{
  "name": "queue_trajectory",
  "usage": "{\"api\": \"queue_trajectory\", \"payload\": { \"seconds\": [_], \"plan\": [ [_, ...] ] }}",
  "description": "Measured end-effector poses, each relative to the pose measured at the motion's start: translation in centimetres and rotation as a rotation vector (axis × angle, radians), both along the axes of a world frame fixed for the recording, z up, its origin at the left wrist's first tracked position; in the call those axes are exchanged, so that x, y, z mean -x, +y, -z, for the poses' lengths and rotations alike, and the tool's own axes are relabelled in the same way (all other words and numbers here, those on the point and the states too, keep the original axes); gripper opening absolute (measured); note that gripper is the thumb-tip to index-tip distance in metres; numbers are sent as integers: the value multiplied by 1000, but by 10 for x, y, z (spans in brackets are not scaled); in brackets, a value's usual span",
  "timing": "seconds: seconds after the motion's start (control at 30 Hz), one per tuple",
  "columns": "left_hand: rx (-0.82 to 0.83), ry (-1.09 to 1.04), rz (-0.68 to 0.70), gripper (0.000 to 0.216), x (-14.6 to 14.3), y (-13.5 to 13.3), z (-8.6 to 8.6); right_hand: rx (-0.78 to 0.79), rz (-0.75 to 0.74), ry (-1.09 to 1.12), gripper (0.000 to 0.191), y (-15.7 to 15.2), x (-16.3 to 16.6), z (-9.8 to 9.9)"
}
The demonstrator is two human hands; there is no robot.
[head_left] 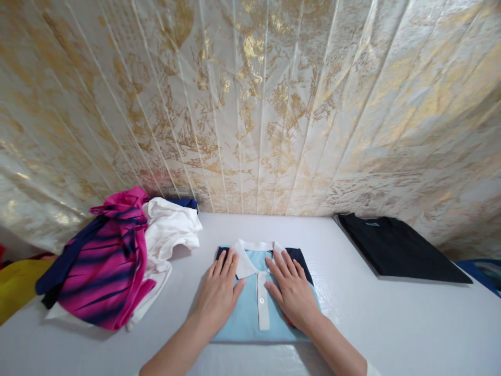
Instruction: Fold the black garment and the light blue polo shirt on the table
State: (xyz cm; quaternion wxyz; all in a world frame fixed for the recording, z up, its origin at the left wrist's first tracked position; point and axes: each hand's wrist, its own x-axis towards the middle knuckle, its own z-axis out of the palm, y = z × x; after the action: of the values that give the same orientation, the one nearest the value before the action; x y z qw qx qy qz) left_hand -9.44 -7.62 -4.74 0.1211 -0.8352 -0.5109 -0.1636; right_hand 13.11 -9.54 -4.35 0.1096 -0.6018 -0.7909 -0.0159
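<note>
A folded light-blue polo shirt [242,321] lies on the white table in front of me, its white collar at the far side. The white button placket runs down its middle with one button showing. Dark navy patches show at both shoulders. My left hand [219,290] rests flat on the shirt's left shoulder and collar, fingers stretched out. On the right shoulder and collar, my right hand [291,287] lies flat with its fingers spread. A small orange-red patch peeks out beneath the right palm.
At left, a loose heap holds a pink and navy striped garment [105,266] and a white garment [170,227]. Yellow cloth [23,287] lies beyond it. A folded black T-shirt [399,248] sits at right on the white table [344,324]. Behind hangs a gold-patterned curtain [250,104].
</note>
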Motion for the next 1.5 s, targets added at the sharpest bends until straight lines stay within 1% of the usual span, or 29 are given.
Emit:
{"api": "queue_trajectory", "payload": {
  "seconds": [0.13,0.23,0.3,0.43,0.5,0.53,0.6,0.7,0.77,0.87,0.97,1.07,1.1,1.17,1.23,1.3,1.33,1.4,1.5],
  "plan": [
    [-24,-24,49,52,2,-19,-4,-76,-4,7,55,-11,2,-2],
    [-3,5,114,55,-2,-34,-1,-110,-68,2,61,-24,15,-2],
    [17,19,129,56,-5,-40,2,-106,-121,2,63,-31,26,0],
    [77,-11,153,57,-5,-40,7,-70,-158,32,61,-36,38,5],
    [98,-70,152,55,0,-36,7,-65,-171,74,61,-35,35,6],
    [100,-111,123,53,4,-34,7,-72,-169,106,62,-34,31,6],
    [97,-199,14,51,14,-29,4,-110,-111,186,58,-31,16,3],
    [170,-246,-153,44,29,-26,-6,-140,124,245,47,-26,-16,-3],
    [247,-221,-218,35,34,-26,-14,-97,274,199,37,-24,-35,-8],
    [289,-214,-253,24,32,-27,-22,-32,385,106,25,-23,-47,-13],
    [324,-326,-227,19,27,-28,-19,2,421,101,16,-23,-43,-19],
    [458,-576,-197,18,22,-29,-8,92,432,202,8,-26,-39,-28],
    [486,-666,-191,21,20,-30,-5,129,429,244,8,-27,-39,-31],
    [478,-810,-165,34,15,-34,1,182,422,305,8,-31,-41,-38],
    [444,-878,-120,50,10,-38,3,209,420,321,13,-35,-44,-42],
    [430,-868,-77,59,6,-44,0,255,444,299,21,-39,-47,-45],
    [427,-837,-53,60,4,-47,-3,286,457,283,26,-40,-48,-46],
    [413,-753,16,55,0,-52,-9,336,455,268,35,-41,-50,-47],
    [405,-649,131,47,-12,-58,-17,343,385,331,44,-42,-61,-47]
  ]
}}
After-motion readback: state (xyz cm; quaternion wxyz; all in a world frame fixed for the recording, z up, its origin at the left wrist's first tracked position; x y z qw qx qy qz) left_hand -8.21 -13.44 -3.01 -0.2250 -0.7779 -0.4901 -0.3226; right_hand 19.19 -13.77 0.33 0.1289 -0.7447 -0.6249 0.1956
